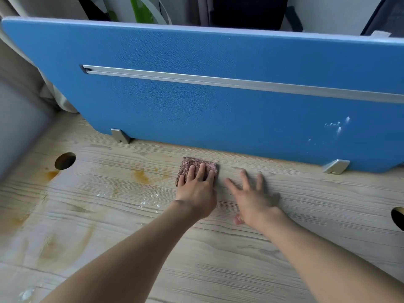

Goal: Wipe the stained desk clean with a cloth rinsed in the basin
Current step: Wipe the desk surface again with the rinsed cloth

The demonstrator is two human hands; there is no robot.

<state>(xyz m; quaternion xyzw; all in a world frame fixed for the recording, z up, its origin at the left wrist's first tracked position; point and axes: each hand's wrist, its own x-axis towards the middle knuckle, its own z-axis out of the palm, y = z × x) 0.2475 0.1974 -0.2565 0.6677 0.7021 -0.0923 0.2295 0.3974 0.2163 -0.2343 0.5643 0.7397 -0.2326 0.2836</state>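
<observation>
A folded reddish-brown cloth [192, 164] lies flat on the pale wood-grain desk [251, 259], close to the blue divider. My left hand [196, 191] presses down on it with fingers spread over its near half. My right hand [251, 197] hovers or rests just right of the cloth, fingers apart, blurred, holding nothing. Orange-brown stains [142, 177] mark the desk left of the cloth, another sits by the cable hole [52, 174], and broad smears [54, 248] cover the near left. White crumbs [150, 200] are scattered between them. No basin is in view.
A blue fabric divider [218, 110] with a metal rail stands along the desk's back edge on two metal brackets [119, 136]. Round cable holes [65, 160] open at the left and at the right edge [397, 217]. A grey wall bounds the left side.
</observation>
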